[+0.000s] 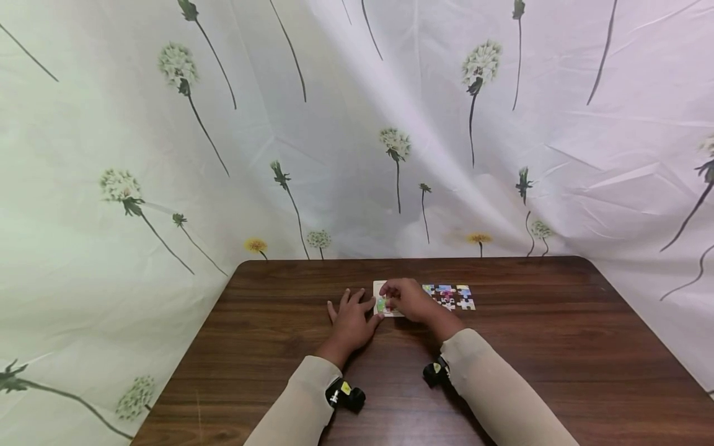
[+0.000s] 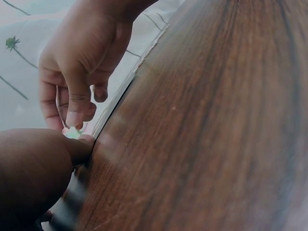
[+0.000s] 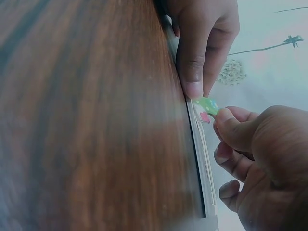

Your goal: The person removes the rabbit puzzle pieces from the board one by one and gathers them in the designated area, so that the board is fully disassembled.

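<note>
A thin white puzzle tray (image 1: pixel 377 286) lies flat near the far edge of the table. My right hand (image 1: pixel 414 301) is over it, thumb and fingertips pinching a green puzzle piece (image 3: pixel 210 105), whose edge sits low over the tray in the right wrist view. My left hand (image 1: pixel 352 319) rests at the tray's left side with fingers spread, thumb and index finger touching its edge. A pink patch (image 3: pixel 204 117) shows beside the green piece. Much of the tray's inside is hidden under my right hand.
Several puzzle pieces (image 1: pixel 465 297) with colourful prints lie grouped right of the tray, partly behind my right hand. The brown wooden table (image 1: pixel 268 347) ends at a sheet with dandelion prints (image 1: pixel 334 155). Both wrists carry a small black camera (image 1: pixel 351 396).
</note>
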### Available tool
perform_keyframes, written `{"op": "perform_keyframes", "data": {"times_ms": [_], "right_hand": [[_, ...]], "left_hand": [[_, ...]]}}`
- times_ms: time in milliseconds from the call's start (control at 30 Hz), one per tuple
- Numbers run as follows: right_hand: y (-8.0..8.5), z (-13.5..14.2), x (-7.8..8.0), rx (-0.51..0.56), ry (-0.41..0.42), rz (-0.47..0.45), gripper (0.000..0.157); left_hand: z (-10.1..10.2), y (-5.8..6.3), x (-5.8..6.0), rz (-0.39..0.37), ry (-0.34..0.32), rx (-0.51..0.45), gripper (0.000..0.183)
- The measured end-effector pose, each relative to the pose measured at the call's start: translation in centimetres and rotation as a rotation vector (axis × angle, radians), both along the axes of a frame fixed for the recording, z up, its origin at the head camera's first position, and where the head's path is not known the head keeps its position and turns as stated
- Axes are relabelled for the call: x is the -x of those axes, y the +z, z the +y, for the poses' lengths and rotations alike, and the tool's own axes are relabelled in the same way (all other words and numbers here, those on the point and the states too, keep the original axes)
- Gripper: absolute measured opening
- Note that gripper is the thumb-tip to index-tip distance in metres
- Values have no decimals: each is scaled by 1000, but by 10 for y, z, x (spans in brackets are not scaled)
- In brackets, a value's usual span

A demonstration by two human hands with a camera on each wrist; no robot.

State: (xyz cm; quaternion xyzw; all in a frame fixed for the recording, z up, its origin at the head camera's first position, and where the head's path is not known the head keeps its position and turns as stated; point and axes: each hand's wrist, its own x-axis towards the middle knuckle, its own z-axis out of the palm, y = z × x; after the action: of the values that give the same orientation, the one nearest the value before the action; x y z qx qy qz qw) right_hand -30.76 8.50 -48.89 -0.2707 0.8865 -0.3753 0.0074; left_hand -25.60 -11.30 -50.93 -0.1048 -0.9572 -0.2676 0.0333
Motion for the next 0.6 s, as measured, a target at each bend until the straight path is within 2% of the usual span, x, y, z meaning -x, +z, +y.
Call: {"op": "perform_keyframes", "data": {"times_ms": [300,600], "right_hand": [[6,4,-1,4,61,-21,20],[6,6,1,-22,63,12,21]], "left_hand": [[0,-1,2,5,5,14,48],[0,0,1,-3,3,19,48]]}}
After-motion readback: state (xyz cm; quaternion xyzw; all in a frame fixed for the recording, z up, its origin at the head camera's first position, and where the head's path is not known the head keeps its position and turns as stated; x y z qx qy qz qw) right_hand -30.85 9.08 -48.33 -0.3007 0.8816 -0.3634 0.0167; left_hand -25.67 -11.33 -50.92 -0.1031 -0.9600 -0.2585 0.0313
